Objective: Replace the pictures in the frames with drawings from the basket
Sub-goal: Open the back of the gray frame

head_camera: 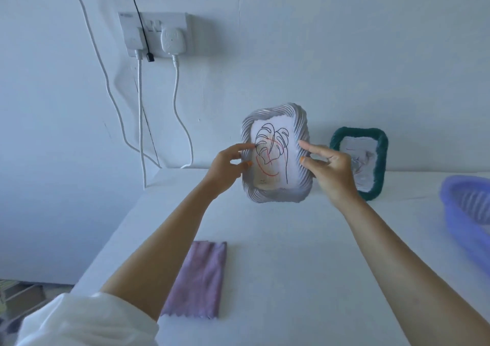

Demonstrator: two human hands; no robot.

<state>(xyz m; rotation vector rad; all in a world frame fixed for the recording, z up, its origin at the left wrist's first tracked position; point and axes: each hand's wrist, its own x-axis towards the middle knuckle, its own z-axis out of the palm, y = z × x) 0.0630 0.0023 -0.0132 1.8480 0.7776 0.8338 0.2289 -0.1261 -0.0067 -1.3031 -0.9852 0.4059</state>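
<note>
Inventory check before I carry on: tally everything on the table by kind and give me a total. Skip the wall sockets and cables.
picture frames: 2, the grey frame and the green frame
blue basket: 1
purple cloth: 1
total: 4

basket (448,200) cut by right edge, picture (368,149) in green frame (382,155) blurred

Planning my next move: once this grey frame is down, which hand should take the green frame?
Probably right. The right hand holds the right edge of the grey frame, just beside the green frame. The left hand is on the opposite edge and would have to cross over.
</note>
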